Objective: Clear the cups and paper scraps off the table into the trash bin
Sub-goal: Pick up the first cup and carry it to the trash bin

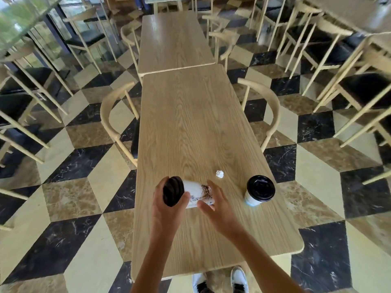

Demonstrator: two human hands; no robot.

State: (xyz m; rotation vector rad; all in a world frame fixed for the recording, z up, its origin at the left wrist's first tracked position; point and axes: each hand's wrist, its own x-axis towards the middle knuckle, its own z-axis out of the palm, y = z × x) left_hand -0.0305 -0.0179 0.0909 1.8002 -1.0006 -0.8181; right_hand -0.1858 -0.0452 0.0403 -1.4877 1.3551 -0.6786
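A white paper cup with a black lid lies tipped on its side over the wooden table, lid pointing left. My left hand grips it at the lid end. My right hand touches its base end with the fingers spread around it. A second white cup with a black lid stands upright to the right, apart from both hands. A small crumpled white paper scrap lies on the table between and beyond the two cups. No trash bin is in view.
Pale wooden chairs stand at the table's left and right sides. A second table butts against the far end. More chairs and tables fill the checkered floor on both sides. My shoes show below the near edge.
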